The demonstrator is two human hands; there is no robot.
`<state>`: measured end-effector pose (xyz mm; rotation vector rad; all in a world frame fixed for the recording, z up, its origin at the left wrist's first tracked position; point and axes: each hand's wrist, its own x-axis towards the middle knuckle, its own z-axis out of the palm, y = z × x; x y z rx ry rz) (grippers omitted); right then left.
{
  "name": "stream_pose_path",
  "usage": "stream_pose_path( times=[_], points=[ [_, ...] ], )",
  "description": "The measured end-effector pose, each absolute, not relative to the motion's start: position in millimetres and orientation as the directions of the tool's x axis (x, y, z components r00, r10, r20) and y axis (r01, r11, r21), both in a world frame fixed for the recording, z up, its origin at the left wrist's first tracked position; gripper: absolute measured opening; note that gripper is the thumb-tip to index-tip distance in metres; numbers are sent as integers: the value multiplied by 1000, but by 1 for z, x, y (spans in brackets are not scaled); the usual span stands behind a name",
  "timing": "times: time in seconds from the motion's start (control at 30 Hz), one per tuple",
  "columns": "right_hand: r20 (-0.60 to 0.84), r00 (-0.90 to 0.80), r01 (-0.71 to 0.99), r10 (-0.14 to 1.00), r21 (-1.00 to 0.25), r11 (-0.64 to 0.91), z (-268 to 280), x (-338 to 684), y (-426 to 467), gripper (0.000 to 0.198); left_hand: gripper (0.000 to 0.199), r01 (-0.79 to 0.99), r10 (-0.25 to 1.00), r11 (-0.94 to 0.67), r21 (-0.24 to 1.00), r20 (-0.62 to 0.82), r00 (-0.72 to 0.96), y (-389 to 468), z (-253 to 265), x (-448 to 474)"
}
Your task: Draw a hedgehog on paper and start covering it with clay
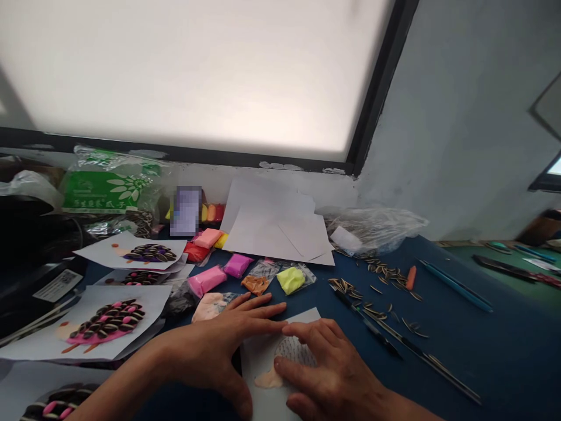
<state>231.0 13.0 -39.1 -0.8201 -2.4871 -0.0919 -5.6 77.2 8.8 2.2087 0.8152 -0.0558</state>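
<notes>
A white sheet of paper lies in front of me with a pencilled, patterned oval drawing on it. A patch of peach clay is spread on the sheet below the drawing. My left hand is open along the sheet's left side, fingers spread and thumb near its edge. My right hand lies over the drawing with its fingers apart; one fingertip presses at the edge of the peach clay, and it partly hides the oval. Beyond my left hand sits a bag of peach clay.
Finished seed-and-clay hedgehog pictures are stacked at left. Clay packets, including a yellow one, lie ahead, near blank paper and a phone. Sunflower seeds, a pen, tweezers and a blue tool lie at right.
</notes>
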Motion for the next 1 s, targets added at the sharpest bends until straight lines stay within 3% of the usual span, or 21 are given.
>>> stream_pose_path(
  times=[0.17,0.57,0.8,1.0],
  points=[
    [477,-703,549,528,-109,829,-33,233,13,40,104,563,536,-512,649,-271,800,77,7,-7],
    [413,-706,580,575,-128,804,-31,232,12,37,106,578,536,-508,639,-292,792,78,6,-6],
    [519,-612,567,596,-237,789,-44,235,13,32,102,577,536,-520,630,-286,795,77,4,-7],
    [348,-693,549,631,-313,775,-31,236,13,28,112,594,550,-515,618,-293,782,77,5,-6]
  ],
)
